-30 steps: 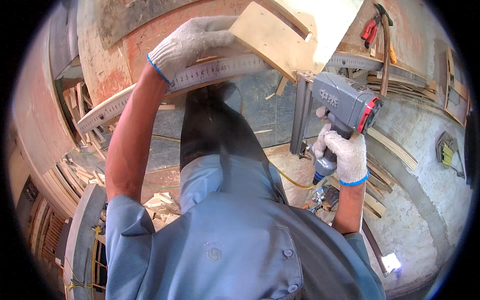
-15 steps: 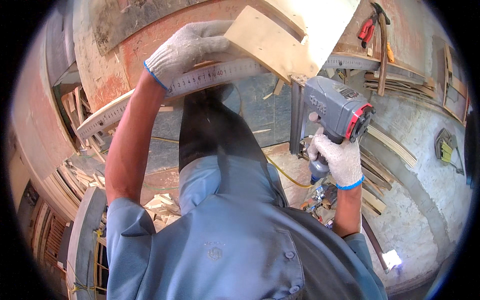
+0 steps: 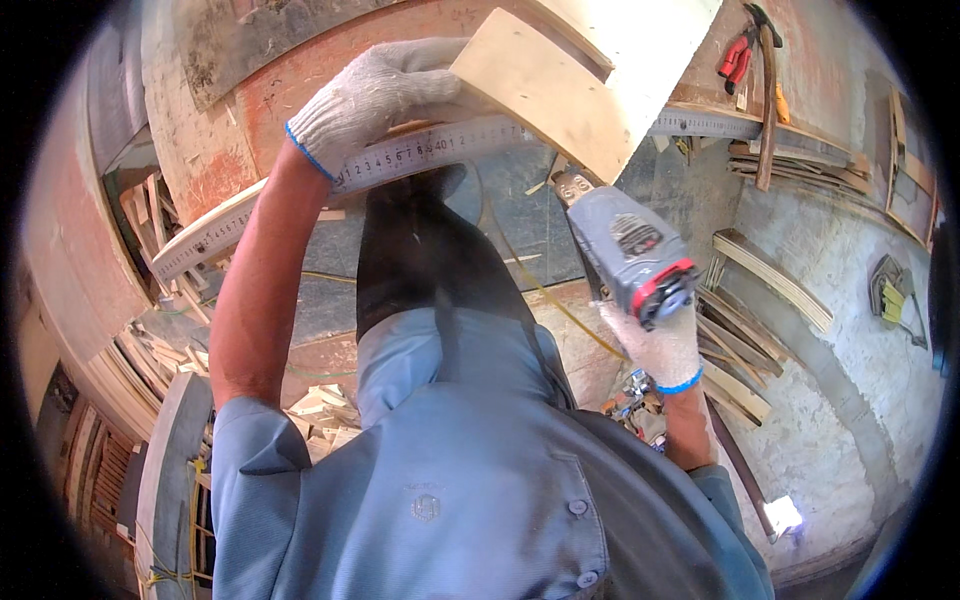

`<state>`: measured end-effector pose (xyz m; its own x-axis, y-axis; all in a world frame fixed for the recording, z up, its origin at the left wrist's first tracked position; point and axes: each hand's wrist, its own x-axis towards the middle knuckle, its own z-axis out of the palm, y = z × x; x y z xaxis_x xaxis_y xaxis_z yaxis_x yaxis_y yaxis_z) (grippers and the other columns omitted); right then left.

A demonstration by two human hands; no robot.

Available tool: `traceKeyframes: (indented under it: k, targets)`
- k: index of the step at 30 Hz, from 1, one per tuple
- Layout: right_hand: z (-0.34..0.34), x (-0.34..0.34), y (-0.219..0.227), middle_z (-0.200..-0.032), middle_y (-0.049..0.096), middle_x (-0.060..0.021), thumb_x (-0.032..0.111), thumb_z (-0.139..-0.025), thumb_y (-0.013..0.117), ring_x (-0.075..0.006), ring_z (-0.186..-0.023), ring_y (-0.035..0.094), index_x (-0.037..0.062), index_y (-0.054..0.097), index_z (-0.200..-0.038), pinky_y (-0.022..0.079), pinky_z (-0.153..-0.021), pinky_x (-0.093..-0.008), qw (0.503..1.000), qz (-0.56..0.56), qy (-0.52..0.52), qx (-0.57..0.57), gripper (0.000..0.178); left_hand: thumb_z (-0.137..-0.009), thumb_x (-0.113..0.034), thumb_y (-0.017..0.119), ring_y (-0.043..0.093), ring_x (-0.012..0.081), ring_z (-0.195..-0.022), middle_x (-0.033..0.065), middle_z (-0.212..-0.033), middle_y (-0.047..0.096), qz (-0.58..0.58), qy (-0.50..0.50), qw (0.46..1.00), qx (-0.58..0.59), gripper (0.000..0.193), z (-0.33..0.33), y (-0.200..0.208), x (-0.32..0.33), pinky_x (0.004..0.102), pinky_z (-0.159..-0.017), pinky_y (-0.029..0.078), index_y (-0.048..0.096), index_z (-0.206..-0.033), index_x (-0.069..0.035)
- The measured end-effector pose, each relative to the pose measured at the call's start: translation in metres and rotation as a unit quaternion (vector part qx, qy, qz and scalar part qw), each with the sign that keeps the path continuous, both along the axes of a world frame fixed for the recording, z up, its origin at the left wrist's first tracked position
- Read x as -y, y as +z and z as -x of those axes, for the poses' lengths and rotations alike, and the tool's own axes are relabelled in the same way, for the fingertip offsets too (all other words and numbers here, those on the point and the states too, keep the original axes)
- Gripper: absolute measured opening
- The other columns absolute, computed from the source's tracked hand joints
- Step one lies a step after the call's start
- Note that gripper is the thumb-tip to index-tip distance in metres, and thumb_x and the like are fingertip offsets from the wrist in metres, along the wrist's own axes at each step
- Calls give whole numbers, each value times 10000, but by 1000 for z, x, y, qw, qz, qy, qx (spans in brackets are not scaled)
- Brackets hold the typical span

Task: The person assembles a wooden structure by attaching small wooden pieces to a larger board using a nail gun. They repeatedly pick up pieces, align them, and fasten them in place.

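My left hand [image 3: 375, 98], in a white knit glove with a blue cuff, holds the left end of a pale wooden piece [image 3: 545, 90]. Its fingers wrap behind the wood and are partly hidden. My right hand [image 3: 655, 348], gloved alike, is closed round the handle of a grey and red nail gun [image 3: 632, 240]. The gun's nose is at the near right edge of the wooden piece; whether it touches cannot be made out. A long metal ruler [image 3: 430, 150] runs along the bench's front edge, below my left hand.
A hammer [image 3: 767, 100] and red-handled pliers [image 3: 736, 62] lie on the bench at the far right. Wood strips [image 3: 770, 280] are stacked on the floor to the right, and offcuts [image 3: 322, 412] lie to the left. A yellow hose [image 3: 560, 310] crosses below the bench.
The nail gun and my right hand have swung left and tilted, the gun's rear coming nearer to me. My left hand and the wooden piece have barely moved.
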<state>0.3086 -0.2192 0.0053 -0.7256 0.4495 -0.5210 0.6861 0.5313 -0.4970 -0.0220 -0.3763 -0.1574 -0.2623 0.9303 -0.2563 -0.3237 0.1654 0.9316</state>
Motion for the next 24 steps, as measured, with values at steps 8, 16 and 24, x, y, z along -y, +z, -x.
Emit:
traceKeyframes:
  k: [8, 16, 24]
  targets:
    - [-3, 2, -15, -914, 752, -177, 157, -713, 825, -352, -905, 763, 60, 723, -1081, 580, -773, -395, 999, -48, 16, 18, 394, -970, -407, 736, 661, 228, -1236, 162, -1352, 670, -8, 12, 999, 48, 715, -3, 2, -1, 347, -1066, 542, 536, -1485, 49]
    - [-12, 10, -5, -1016, 754, -122, 173, -839, 801, -286, -924, 734, 52, 719, -1122, 572, -842, -373, 997, 8, -82, -16, 319, -970, -399, 738, 659, 230, -1240, 160, -1342, 674, 10, 15, 999, 30, 704, -4, 5, 0, 352, -1056, 551, 542, -1481, 44]
    - [-9, -4, -1, -724, 661, -46, 47, -887, 676, -131, -646, 636, -12, 657, -944, 511, -625, -300, 990, 37, -134, -15, 85, -991, -368, 715, 639, 188, -1239, 120, -1339, 679, 14, 1, 1000, 20, 652, -2, 7, -1, 327, -1043, 538, 552, -1484, 26]
